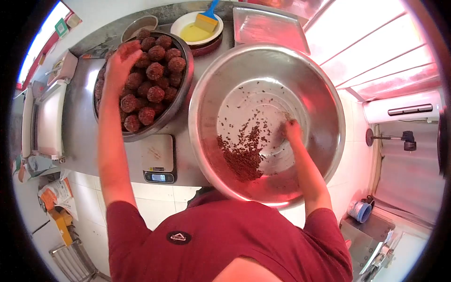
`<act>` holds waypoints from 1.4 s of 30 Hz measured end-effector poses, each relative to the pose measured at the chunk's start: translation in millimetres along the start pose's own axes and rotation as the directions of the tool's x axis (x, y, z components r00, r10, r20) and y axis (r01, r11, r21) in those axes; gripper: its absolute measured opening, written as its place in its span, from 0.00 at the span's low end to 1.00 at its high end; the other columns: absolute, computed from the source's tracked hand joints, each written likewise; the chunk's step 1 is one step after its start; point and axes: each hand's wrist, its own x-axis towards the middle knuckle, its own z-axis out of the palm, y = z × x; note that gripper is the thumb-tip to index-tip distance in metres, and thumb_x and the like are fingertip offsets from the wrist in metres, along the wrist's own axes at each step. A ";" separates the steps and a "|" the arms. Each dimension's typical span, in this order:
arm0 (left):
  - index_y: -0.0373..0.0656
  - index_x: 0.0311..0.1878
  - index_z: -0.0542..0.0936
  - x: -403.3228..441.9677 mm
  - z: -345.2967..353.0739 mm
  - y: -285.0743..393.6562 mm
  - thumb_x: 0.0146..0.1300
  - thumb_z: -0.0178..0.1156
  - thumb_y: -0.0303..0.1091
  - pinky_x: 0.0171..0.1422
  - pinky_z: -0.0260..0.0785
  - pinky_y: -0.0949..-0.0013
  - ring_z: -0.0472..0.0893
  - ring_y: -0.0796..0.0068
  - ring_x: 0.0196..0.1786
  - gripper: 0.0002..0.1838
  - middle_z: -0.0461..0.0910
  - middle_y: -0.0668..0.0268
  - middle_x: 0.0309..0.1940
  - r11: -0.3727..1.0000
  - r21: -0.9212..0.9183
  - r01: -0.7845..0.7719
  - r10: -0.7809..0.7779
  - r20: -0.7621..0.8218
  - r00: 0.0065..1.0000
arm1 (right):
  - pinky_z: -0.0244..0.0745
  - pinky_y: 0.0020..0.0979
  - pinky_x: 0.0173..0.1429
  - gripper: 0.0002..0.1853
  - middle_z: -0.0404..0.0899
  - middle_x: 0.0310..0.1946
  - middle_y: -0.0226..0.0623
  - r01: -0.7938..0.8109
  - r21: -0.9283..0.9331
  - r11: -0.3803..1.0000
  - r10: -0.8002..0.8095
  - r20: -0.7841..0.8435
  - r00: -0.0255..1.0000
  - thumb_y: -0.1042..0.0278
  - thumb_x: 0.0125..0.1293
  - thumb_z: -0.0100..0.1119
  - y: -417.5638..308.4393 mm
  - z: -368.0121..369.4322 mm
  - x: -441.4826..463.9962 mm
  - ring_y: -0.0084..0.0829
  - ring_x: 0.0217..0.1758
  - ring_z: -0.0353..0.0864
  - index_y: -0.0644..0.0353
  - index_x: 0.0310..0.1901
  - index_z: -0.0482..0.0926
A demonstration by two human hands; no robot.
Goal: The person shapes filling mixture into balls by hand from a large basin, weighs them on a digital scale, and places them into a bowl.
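Overhanging dark balls [155, 71] — left hand [124, 55], arm [112, 145] outstretched.

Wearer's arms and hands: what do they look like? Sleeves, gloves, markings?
Short, plain maroon sleeves, part of a matching shirt with a dark oval badge. Forearms bare; left hand and right hand ungloved. No watch, bracelet or cable visible. Right-hand detail is too small to tell.

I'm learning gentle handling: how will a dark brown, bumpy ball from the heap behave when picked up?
A dark brown, bumpy ball may roll if dropped, being nearly spherical. Its rough surface suggests little slipperiness, though bits might shed. Neighbouring balls could shift, since they lie piled together.
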 end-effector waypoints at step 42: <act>0.35 0.56 0.72 -161.1 212.2 23.0 0.69 0.49 0.39 0.57 0.71 0.61 0.78 0.66 0.46 0.19 0.78 0.57 0.46 -0.229 -0.862 0.452 -0.096 0.482 0.871 | 0.72 0.49 0.53 0.11 0.76 0.43 0.55 0.460 -0.382 0.802 -0.340 0.342 0.876 0.77 0.56 0.47 -93.0 12.3 -3.0 0.54 0.49 0.75 0.63 0.41 0.74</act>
